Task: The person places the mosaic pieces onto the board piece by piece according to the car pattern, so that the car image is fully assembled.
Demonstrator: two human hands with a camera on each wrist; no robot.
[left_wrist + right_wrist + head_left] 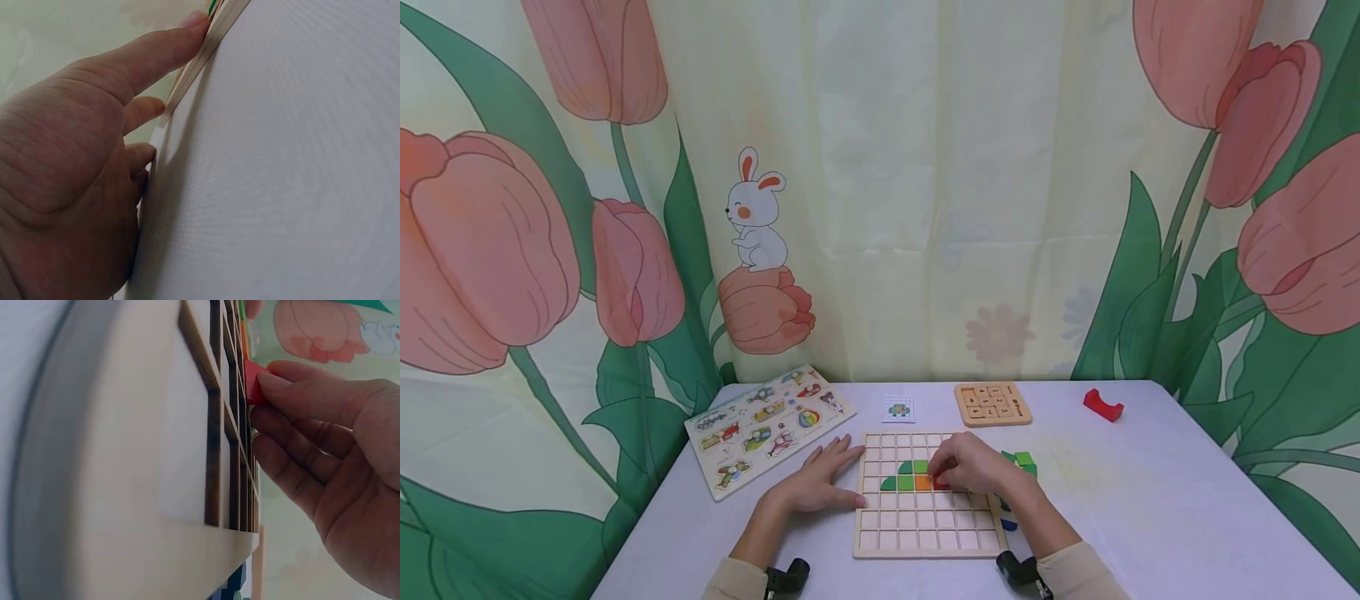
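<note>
A wooden grid board [917,552] lies on the white table, with green blocks [906,482] and an orange block [923,483] in its cells. My right hand [967,464] is over the board's middle and pinches a red block [252,382] between thumb and index finger. In the right wrist view that block is right at the grid, beside the orange one. My left hand [823,479] rests at the board's left edge, fingers spread. Its thumb [187,47] touches the wooden rim in the left wrist view.
Behind the board lies a small pattern card [898,409]. A wooden number puzzle [993,404] is at the back, a picture puzzle board [767,425] at the left, a red arch-shaped piece [1103,406] at the right. Loose green blocks [1024,459] and blue ones [1009,525] lie beside my right forearm.
</note>
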